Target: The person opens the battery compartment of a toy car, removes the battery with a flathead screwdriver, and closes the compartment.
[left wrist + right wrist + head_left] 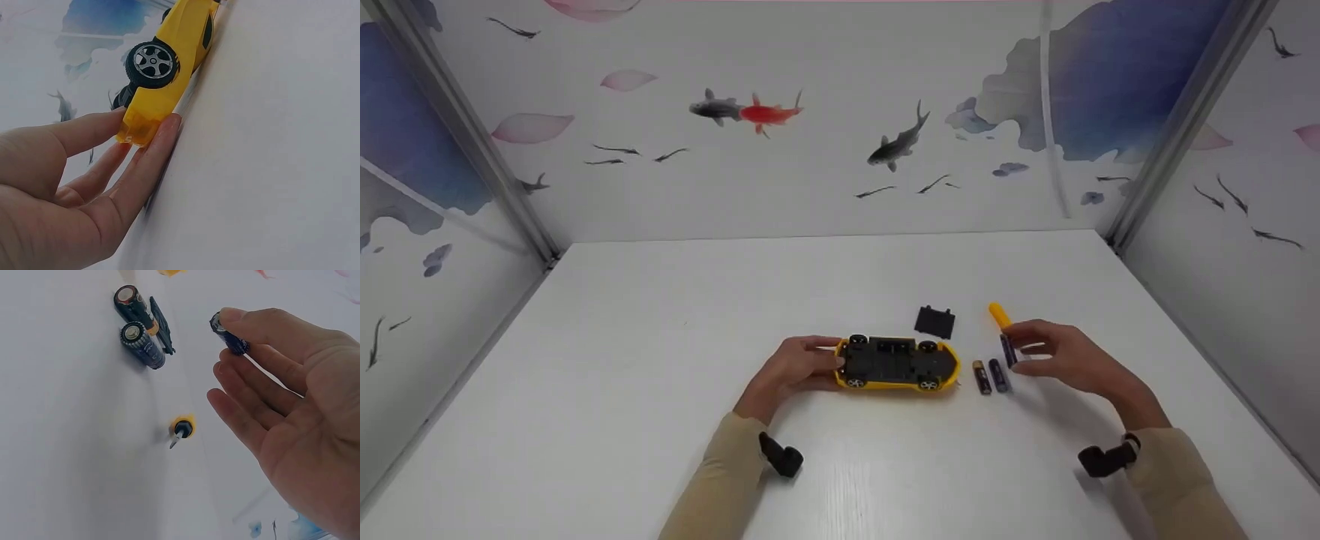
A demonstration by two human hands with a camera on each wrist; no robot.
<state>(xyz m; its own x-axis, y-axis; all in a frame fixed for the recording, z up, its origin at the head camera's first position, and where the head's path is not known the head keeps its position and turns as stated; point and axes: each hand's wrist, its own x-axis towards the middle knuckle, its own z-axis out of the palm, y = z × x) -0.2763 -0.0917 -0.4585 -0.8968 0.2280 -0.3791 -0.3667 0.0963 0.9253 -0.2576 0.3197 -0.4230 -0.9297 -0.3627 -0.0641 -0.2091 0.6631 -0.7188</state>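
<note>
The left hand [793, 369] grips the left end of the yellow toy car [894, 365], thumb and fingers closed on opposite faces, presumably to steady it. The toy car lies inverted on the desk [660, 375], an orientation that exposes the black underside. Its long axis runs left to right, roughly parallel to the desk's far edge; the tapered end points right. Which end is the front cannot be determined. A black cover [935, 322] lies just beyond, apart from the toy car. Two loose batteries [998, 376] lie side by side near the tapered end, apparently for easy pick-up. A screwdriver [999, 313] lies farther out, handle directed away from the person. The right hand [1065, 356] pinches a third battery [1009, 351], fingers partly closed, a hold suited to a small cylinder.
</note>
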